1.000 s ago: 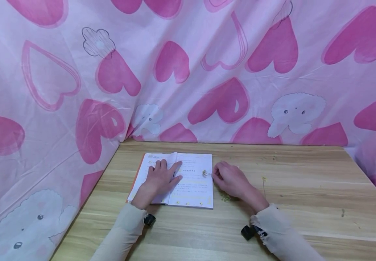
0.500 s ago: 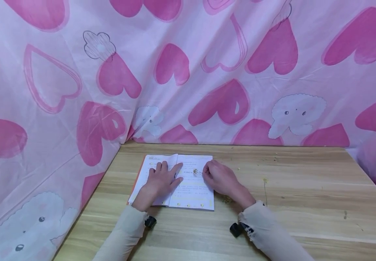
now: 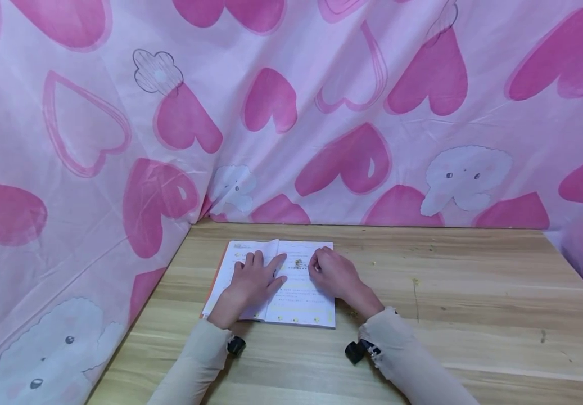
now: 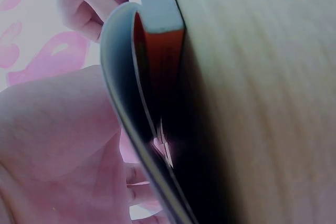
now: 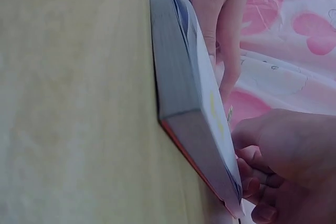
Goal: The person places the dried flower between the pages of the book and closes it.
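The book (image 3: 298, 295) lies open on the table (image 3: 473, 292), in front of the pink cloth (image 3: 339, 157) with its hearts. An orange edge shows along its left side, and seen low from the left wrist, the leaves there bow upward in a curve. White pages run across both halves, with lines of print and, along the bottom of the right page, little yellow pictures. From the right wrist I can see how thick the right half is, a solid block of paper with orange-red beneath.

The left hand (image 3: 251, 281) rests on the left page, fingers spread and fairly straight, the thumb out towards the fold. Its forearm comes up from below in a pale sleeve, a dark wrist device by the cuff.

Over the upper right page is a small yellowish sprig (image 3: 299, 263), its head pointing left. The right hand (image 3: 335, 274) pinches its stem, fingers curled in, the forearm slanting in from the lower right. Further right, a thin stem (image 3: 416, 301) with a yellow tip lies on the wood.
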The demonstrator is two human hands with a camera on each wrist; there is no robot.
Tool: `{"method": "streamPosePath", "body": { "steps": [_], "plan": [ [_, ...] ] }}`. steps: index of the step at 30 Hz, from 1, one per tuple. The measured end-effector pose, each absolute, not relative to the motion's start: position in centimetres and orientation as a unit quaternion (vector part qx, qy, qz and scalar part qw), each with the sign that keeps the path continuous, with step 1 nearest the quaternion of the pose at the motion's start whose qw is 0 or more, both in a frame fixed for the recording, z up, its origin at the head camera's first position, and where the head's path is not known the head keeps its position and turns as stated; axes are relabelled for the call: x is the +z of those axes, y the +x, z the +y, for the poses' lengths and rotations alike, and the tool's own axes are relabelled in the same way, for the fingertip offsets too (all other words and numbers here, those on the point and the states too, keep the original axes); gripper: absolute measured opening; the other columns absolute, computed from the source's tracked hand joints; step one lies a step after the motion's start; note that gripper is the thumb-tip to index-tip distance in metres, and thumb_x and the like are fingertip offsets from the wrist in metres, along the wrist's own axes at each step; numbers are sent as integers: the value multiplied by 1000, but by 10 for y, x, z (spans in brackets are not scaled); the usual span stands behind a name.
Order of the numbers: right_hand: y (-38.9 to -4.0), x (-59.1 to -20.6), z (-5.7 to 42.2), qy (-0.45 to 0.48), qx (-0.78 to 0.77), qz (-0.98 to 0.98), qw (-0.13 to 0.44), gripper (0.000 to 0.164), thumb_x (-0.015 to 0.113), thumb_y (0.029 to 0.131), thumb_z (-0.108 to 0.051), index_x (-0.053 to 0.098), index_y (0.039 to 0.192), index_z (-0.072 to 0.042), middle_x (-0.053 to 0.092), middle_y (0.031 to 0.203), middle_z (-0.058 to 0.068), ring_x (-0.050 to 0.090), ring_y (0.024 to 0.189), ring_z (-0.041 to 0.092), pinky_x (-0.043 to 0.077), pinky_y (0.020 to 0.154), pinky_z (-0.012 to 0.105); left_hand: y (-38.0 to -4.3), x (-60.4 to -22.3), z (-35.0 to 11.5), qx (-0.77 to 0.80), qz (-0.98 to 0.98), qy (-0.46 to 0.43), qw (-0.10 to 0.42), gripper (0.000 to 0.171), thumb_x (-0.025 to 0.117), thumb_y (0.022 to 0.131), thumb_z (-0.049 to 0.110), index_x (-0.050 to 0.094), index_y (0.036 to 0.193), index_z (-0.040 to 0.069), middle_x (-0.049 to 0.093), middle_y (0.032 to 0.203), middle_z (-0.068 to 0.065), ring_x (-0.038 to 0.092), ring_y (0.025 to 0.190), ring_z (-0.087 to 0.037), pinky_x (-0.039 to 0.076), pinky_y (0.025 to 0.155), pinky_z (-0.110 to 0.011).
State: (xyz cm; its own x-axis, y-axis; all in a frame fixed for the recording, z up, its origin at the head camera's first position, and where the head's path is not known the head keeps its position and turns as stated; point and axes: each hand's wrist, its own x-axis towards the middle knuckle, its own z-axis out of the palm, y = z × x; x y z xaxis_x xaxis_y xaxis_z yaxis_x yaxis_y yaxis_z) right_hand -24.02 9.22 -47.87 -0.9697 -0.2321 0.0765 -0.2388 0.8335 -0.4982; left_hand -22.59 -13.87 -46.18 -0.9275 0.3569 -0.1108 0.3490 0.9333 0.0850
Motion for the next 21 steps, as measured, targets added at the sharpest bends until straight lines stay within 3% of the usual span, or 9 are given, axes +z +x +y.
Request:
{"method": "streamPosePath", "body": {
  "steps": [15,17,21],
  "plan": [
    [-247,-477,115,135,310,-941,-14,10,72,104,-26,74,106,-17,67,99,-1,61,87,17,54,80,34,-226,-463,-139,45,980,182,61,64,52,111,51,35,169,30,44,131,-23,39,120,-39,39,95,-59],
    [-249,-478,125,140,301,-943,-1,16,72,104,-25,75,117,-15,69,110,2,65,97,20,56,87,39,-226,-463,-139,51,980,182,62,65,53,111,51,36,169,29,44,131,-23,39,119,-39,38,95,-59],
    [-252,-478,143,157,278,-948,4,38,72,105,-26,70,141,-12,66,144,7,64,131,29,53,111,52,-226,-462,-140,54,979,184,62,65,54,111,50,35,169,29,43,130,-22,38,118,-39,38,94,-59]
  ]
}}
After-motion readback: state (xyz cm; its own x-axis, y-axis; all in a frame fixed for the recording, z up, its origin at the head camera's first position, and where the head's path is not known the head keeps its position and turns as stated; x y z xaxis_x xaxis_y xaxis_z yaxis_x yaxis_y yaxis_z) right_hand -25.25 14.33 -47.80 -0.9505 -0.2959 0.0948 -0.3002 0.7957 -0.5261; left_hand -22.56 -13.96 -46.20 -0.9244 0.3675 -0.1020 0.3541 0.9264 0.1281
